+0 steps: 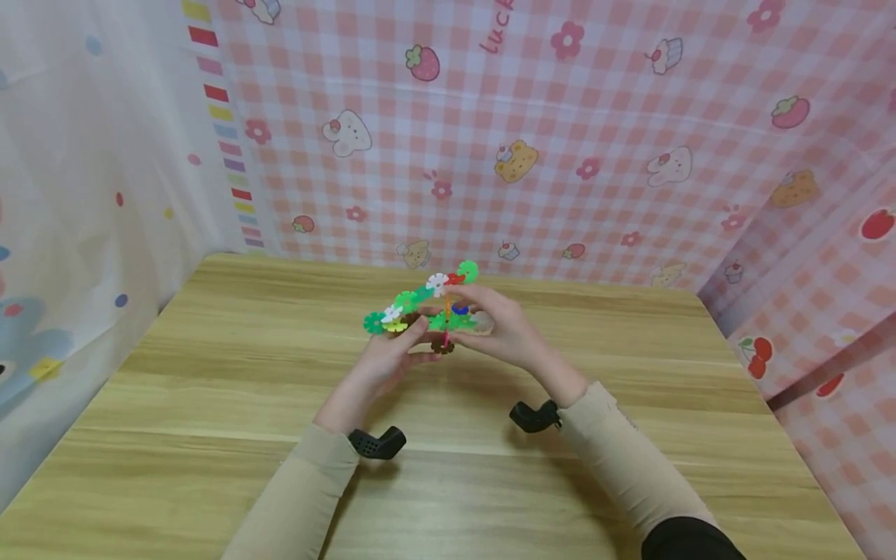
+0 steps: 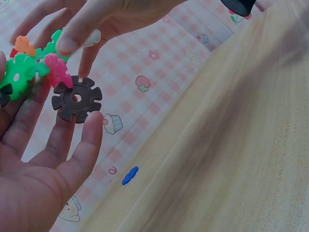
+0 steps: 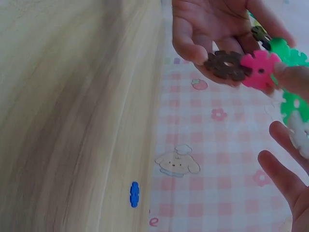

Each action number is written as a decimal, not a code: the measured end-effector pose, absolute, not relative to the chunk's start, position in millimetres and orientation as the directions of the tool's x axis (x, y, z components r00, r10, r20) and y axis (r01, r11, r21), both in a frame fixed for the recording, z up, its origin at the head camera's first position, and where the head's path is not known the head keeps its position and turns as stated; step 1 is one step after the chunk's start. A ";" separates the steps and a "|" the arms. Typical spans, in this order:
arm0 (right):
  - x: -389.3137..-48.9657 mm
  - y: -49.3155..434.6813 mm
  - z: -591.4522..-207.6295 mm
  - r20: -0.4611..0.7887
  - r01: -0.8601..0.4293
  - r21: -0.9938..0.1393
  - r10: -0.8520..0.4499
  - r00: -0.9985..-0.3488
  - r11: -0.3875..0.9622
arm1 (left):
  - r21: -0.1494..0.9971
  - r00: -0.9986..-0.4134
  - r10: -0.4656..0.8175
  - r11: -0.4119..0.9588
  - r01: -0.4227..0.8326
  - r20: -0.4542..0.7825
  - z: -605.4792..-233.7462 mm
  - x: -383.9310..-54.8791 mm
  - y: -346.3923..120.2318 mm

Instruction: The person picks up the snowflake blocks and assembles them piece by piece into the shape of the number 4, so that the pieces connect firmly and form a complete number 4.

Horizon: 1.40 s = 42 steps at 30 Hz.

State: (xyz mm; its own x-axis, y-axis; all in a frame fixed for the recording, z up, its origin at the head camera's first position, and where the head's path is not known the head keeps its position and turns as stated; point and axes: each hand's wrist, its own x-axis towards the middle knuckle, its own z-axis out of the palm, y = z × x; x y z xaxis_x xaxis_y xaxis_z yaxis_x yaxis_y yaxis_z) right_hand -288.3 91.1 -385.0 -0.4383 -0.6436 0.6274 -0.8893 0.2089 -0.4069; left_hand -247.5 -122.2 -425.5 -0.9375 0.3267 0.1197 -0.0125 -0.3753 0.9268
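A build of interlocking snowflake discs [image 1: 406, 302], in green, white, yellow, red and other colours, is held up above the table between both hands. My left hand [image 1: 381, 362] grips it from the left, thumb across the near side. In the left wrist view, a dark brown disc [image 2: 77, 98] sits at its lower end, slotted to a pink disc [image 2: 58, 70], with left fingers behind it. My right hand [image 1: 507, 327] holds the right side; its thumb [image 3: 292, 79] presses near the pink disc [image 3: 260, 67]. Part of the build is hidden by the fingers.
A loose blue disc [image 3: 134, 194] lies on the wooden table [image 1: 448, 482] near its back edge. Behind the table hangs a pink checked cloth [image 1: 448, 155]; a white patterned cloth [image 1: 105, 155] hangs at the left. Black devices [image 1: 378, 443] are strapped at both wrists.
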 end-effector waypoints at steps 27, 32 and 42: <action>-358.8 110.0 -451.5 0.128 -0.242 -0.881 -0.289 -0.949 0.406 | 0.930 -0.948 0.302 -0.366 -0.022 0.097 -421.3 -246.7 -130.5; -376.5 101.9 -465.2 0.102 -0.294 -0.795 -0.360 -0.927 0.530 | 0.929 -0.947 0.305 -0.371 -0.019 0.103 -421.7 -247.4 -129.8; -384.1 87.6 -462.5 0.088 -0.398 -0.605 -0.439 -0.894 0.689 | 0.932 -0.946 0.308 -0.363 -0.022 0.098 -423.9 -247.7 -129.0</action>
State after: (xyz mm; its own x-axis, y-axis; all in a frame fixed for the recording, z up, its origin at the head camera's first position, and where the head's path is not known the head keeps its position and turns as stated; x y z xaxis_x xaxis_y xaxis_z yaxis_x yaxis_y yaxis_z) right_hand -384.1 87.6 -462.5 -0.8941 -0.4390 0.0885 -0.3984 0.6894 -0.6050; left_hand -247.7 -129.0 -423.9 -0.9462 0.3084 0.0976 -0.0221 -0.3628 0.9316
